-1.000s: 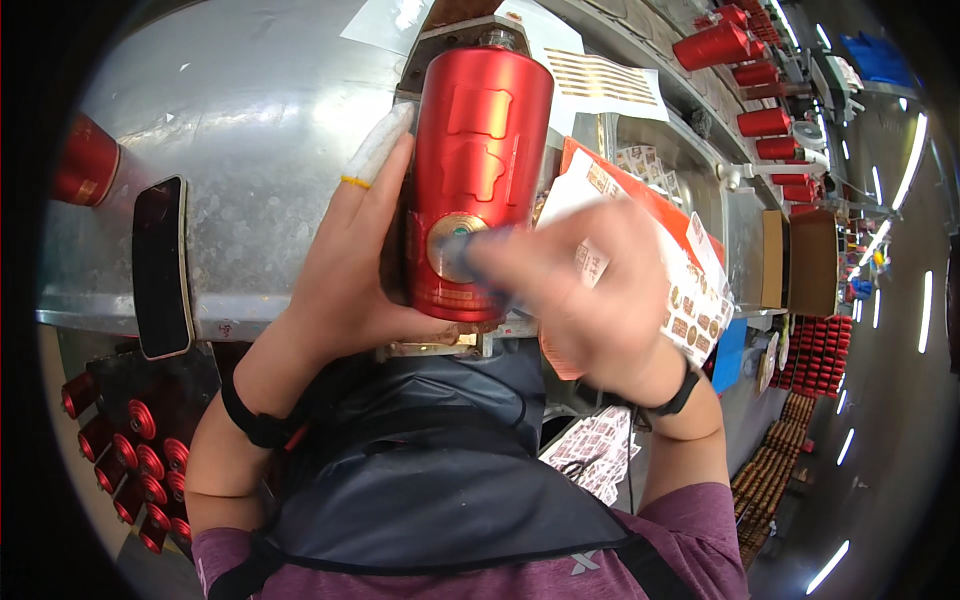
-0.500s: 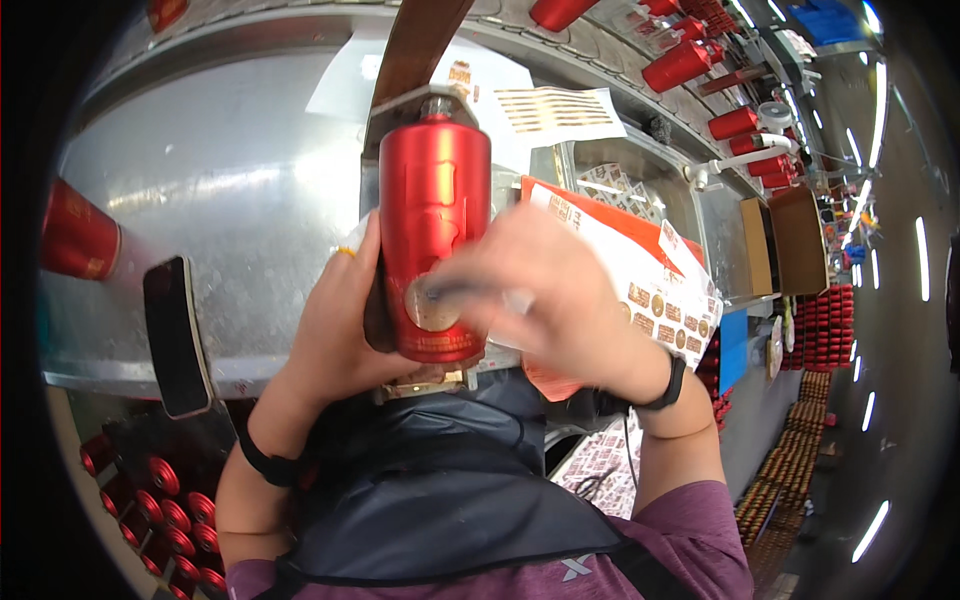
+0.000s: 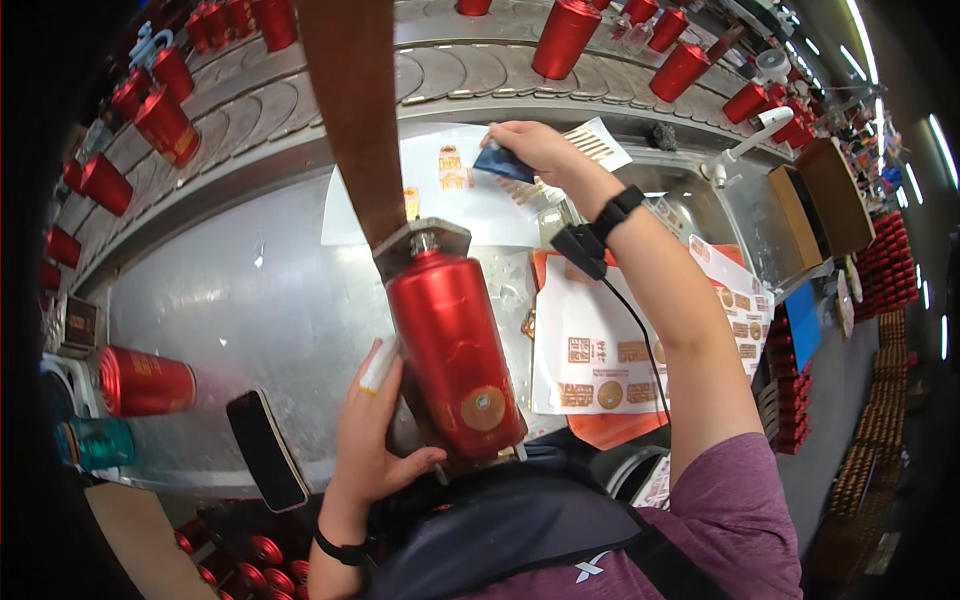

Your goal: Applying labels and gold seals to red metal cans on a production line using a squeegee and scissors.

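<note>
My left hand point(image 3: 372, 432) grips the lower side of a tall red metallic bottle point(image 3: 455, 350) that lies tilted on a brown slanted holder point(image 3: 350, 110), its base with a round gold sticker facing me. A white tape wraps one finger of that hand. My right hand point(image 3: 528, 148) is stretched far forward over a white sticker sheet point(image 3: 450, 185) on the steel table and holds a small dark blue card-like piece point(image 3: 502, 163). A black band sits on each wrist.
A red bottle point(image 3: 145, 381) lies at the left by a teal bottle point(image 3: 95, 442) and a black phone point(image 3: 266, 450). White and orange sticker sheets point(image 3: 600, 350) lie at the right. Several red bottles point(image 3: 563, 35) ride a grey conveyor point(image 3: 260, 100) behind; more fill crates below.
My right hand left the bottle's base and reached forward to the sticker sheet, now holding a small blue piece. The bottle stays held by my left hand.
</note>
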Demonstrator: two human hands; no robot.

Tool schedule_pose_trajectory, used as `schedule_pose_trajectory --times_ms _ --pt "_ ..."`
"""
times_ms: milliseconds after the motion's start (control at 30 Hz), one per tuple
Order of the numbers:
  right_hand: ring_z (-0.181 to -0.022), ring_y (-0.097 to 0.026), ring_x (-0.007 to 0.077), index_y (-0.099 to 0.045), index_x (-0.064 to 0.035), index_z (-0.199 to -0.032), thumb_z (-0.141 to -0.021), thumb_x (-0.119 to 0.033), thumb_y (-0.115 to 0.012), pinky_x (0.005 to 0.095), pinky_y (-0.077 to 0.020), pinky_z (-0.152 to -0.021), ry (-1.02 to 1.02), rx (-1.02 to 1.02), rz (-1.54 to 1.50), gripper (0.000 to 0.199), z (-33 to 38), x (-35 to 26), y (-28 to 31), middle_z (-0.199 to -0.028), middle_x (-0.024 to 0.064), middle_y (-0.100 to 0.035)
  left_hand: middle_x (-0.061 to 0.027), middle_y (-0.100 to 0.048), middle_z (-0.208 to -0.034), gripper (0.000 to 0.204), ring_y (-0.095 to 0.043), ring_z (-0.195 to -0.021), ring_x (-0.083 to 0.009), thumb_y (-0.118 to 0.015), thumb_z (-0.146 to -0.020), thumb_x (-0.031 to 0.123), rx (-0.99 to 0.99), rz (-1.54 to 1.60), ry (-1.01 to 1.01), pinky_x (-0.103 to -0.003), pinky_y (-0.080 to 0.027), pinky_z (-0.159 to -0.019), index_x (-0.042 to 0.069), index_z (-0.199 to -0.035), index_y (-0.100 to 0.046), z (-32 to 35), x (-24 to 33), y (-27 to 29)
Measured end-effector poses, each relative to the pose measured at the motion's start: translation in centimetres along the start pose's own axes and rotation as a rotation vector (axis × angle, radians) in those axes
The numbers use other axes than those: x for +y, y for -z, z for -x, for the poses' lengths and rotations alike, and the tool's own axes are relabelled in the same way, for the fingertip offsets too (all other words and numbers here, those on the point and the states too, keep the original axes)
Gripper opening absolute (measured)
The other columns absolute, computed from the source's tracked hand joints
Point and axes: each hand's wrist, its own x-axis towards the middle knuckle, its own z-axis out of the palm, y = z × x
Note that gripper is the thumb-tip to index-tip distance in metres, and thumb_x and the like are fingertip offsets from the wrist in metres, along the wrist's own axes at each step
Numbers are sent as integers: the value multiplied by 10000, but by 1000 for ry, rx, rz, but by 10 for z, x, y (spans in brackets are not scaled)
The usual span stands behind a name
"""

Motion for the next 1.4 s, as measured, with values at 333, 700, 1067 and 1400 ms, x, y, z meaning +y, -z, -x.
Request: schedule_pose_trajectory --times_ms 333,700,1067,1400 --pt "-782 -639 227 -682 -96 -959 -664 -482 -812 360 -492 -676 555 -269 1071 503 -52 -7 -58 -799 57 -658 -234 -554 -1299 716 -497 -1248 -439 -747 -776 413 40 -114 145 -492 -419 -1004 -17 -1302 -522 21 -2 -15" --pt "-916 -645 273 -623 -152 -1118 -644 -407 -837 397 -492 -735 618 -428 1018 580 -103 -19 -88 -979 80 -657 -251 -615 -1190 594 -577 -1144 -438 -737 -795 365 117 -202 110 -468 -480 -940 -51 -1198 -605 14 1 -19" --pt "-916 -644 245 -695 -151 -1043 -652 -340 -828 375 -487 -742 526 -661 979 454 -112 -41 -106 -991 77 -667 -260 -615 -1179 605 -587 -1132 -432 -780 -747 319 150 -188 75 -456 -509 -899 -42 -1198 -603 12 1 -18" --pt "-941 -650 273 -607 -158 -1253 -662 -363 -828 369 -489 -782 846 -617 896 664 -160 -28 -144 -1051 100 -669 -216 -612 -1194 617 -567 -1173 -400 -805 -707 259 128 -186 90 -431 -508 -917 -25 -1214 -598 14 4 -11"
